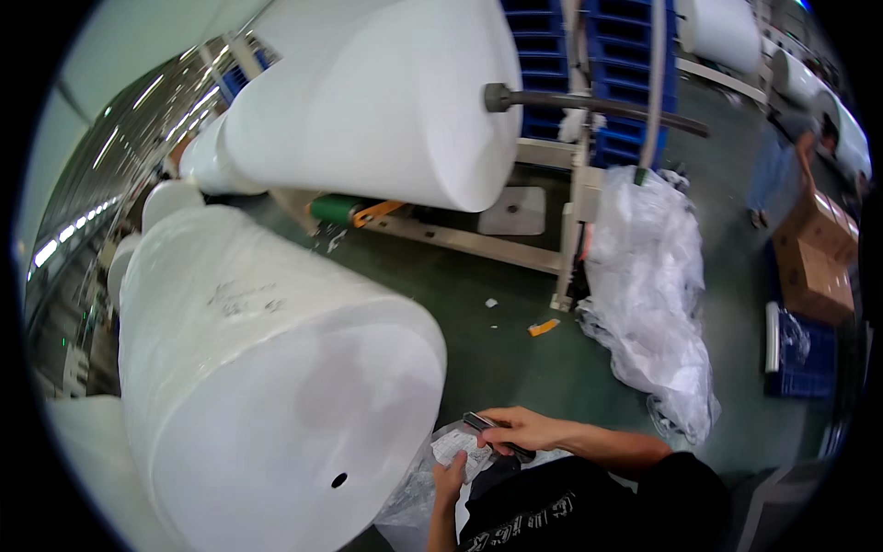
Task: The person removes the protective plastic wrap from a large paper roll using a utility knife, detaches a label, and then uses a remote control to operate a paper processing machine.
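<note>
At the bottom centre, my right hand (520, 430) is closed round a slim, dark, bar-shaped tool (475, 421) with a greyish end; its exact kind does not show. Just below and to the left, my left hand (448, 480) grips a crumpled white printed sheet (460, 448). Clear plastic film (409, 492) hangs around the sheet and beneath it. Beside both hands, on the left, lies a huge white wrapped roll (294, 405) with a small dark core hole in its end face and handwriting on its side.
Another large white roll (386, 101) sits on a metal shaft (598, 106) in a frame (478, 244). Bunched clear film (648, 294) lies on the green floor. An orange scrap (544, 327) is nearby. At right, a person (782, 166) stands by cardboard boxes (814, 262).
</note>
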Available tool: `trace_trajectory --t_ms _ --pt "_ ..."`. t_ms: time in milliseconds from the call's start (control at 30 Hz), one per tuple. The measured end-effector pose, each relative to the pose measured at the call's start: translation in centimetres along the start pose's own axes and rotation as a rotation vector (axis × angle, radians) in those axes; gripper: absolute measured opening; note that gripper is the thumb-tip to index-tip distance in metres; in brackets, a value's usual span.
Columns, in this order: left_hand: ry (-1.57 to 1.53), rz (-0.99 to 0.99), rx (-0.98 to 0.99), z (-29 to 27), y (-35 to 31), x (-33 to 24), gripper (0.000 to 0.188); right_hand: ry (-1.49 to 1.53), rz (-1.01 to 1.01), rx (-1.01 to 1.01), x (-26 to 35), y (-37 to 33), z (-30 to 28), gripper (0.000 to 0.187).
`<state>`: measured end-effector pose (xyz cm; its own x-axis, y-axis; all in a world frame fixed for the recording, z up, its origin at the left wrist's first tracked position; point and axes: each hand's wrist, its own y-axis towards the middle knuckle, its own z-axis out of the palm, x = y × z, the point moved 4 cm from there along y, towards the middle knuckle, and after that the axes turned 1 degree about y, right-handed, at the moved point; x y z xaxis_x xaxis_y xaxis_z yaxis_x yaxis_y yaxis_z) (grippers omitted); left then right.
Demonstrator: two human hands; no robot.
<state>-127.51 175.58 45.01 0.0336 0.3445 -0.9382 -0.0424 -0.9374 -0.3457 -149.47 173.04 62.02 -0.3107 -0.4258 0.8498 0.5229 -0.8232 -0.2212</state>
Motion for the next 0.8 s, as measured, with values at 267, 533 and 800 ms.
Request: trace_trajectory --t_ms 267,533,800 --pt "0.231 -0.128 0.535 20.5 -4.7 3.4 0.028 0.315 -0.18 -0.641 -8.0 -28.7 -9.8 0.06" --pt "0.151 -0.303 0.957 41.7 -15.8 6.6 0.031 0.768 -0.488 -1.011 -13.8 -44.2 -14.7 0.061" --pt "0.238 -0.155 1.205 57.0 -16.3 7.0 0.03 1.148 -0.508 -1.104 -16.8 -53.2 -24.1 0.035"
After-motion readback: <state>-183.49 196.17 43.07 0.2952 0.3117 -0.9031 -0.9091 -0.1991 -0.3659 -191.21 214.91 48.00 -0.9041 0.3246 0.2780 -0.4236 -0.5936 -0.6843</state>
